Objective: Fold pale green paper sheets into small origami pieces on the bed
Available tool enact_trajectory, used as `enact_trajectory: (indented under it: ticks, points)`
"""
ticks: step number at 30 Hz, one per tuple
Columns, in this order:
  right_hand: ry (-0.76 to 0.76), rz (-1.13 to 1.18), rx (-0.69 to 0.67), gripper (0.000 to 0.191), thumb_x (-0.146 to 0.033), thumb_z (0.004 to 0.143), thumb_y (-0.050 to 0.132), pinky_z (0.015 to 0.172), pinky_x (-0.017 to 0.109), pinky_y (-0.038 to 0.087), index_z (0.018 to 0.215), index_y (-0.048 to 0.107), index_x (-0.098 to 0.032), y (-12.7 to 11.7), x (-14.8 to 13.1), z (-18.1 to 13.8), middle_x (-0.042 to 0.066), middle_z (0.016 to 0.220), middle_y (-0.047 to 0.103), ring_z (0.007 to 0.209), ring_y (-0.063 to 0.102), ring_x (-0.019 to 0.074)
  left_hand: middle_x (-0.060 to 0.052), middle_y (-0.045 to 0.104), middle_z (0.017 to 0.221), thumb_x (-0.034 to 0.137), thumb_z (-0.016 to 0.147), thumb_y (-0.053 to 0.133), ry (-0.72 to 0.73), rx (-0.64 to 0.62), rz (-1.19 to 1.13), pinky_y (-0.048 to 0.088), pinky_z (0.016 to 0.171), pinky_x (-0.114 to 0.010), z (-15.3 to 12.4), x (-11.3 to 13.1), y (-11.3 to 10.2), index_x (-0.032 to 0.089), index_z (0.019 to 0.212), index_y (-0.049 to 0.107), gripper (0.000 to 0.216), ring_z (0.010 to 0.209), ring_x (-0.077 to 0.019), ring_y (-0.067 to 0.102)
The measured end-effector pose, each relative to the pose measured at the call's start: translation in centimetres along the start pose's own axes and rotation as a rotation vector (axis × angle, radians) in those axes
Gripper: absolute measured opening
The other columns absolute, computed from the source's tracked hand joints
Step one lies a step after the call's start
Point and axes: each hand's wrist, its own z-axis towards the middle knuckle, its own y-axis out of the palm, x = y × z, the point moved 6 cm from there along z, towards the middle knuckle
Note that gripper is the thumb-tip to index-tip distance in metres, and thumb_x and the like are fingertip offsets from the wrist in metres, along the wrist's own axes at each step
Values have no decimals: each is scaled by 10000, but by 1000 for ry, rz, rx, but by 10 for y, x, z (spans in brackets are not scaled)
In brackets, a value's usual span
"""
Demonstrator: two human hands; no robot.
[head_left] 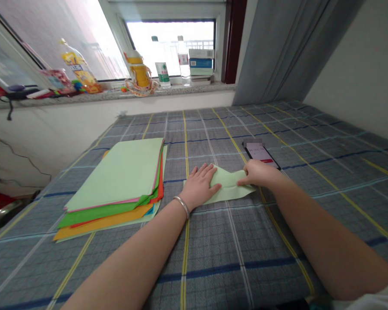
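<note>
A pale green sheet of paper (pixel 228 176), partly folded, lies on the plaid cloth in front of me. My left hand (pixel 198 185), with a silver bangle at the wrist, rests flat on its left part, fingers spread. At the right end, my right hand (pixel 257 174) pinches the paper's edge between thumb and curled fingers. A crease runs across the sheet, and its lower strip sticks out toward me. Part of the left end is hidden beneath my left hand. Just beyond my right hand lies a phone (pixel 261 154) with its screen lit.
To the left sits a stack of coloured paper (pixel 123 172), pale green on top. The plaid cloth (pixel 213 262) covers the whole surface. Along the windowsill (pixel 113 91) stand a yellow cup (pixel 139 73), bottles (pixel 183 60) and boxes (pixel 201 64). A grey curtain (pixel 278 47) hangs at the right.
</note>
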Motion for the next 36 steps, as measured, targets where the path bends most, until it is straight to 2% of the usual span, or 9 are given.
enact_trajectory:
  ticks: [10,15,19,24,25,27,29,31,36]
  points:
    - [22,9,-36,281,-412,696,644,441,258,288,516,604,-199,5,14,1,27,533,597,502,540,146,-44,311,1507,516,892,398,-15,-16,-37,160,1151,-480,1,-1,-1,216,1397,354,589,1412,-229,205]
    - [74,41,-65,218,-314,687,643,464,272,331,514,588,-194,4,21,-4,42,564,623,539,569,166,-38,314,1505,519,887,403,-11,0,-36,159,1153,-481,1,-2,1,223,1398,354,593,1410,-231,212]
    - [90,147,-61,75,-188,696,585,492,253,362,622,598,-190,1,26,-10,23,560,625,538,582,149,-36,316,1505,519,882,413,-15,-4,-32,160,1153,-481,1,-3,2,228,1396,355,594,1410,-232,214]
    - [-35,281,344,91,-168,758,516,572,248,382,785,600,-189,-21,7,-17,39,763,669,674,589,150,-33,323,1502,514,883,417,-14,9,-26,170,1149,-485,1,-2,1,226,1395,356,590,1407,-231,222]
    - [-83,319,376,101,-177,773,510,595,247,391,809,604,-187,-20,-1,-16,40,775,669,692,590,151,-32,323,1501,512,884,417,-15,11,-25,172,1148,-485,1,-1,1,226,1396,356,590,1406,-231,223]
    - [-238,407,332,106,-194,795,508,633,236,405,827,609,-190,-10,-22,-13,28,781,666,712,589,141,-33,323,1501,510,886,418,-15,10,-23,174,1148,-482,1,-1,0,223,1398,353,590,1407,-230,221]
    - [-318,407,288,103,-194,805,508,648,232,398,814,611,-195,2,-37,-7,16,769,657,705,577,129,-35,318,1504,514,889,413,-17,8,-24,173,1151,-473,1,-1,0,216,1403,346,598,1409,-228,214]
    - [-337,357,231,57,-242,779,573,607,232,372,797,611,-204,13,-44,-1,0,732,641,665,552,126,-41,310,1508,527,891,404,-21,4,-25,173,1152,-469,1,-3,0,206,1407,340,611,1412,-229,203]
    - [-296,284,211,205,-415,753,632,537,239,298,805,587,-223,19,-42,5,-18,720,630,626,523,121,-65,283,1518,551,874,430,-35,-16,-36,173,1145,-488,1,-8,-1,193,1414,331,655,1417,-257,181]
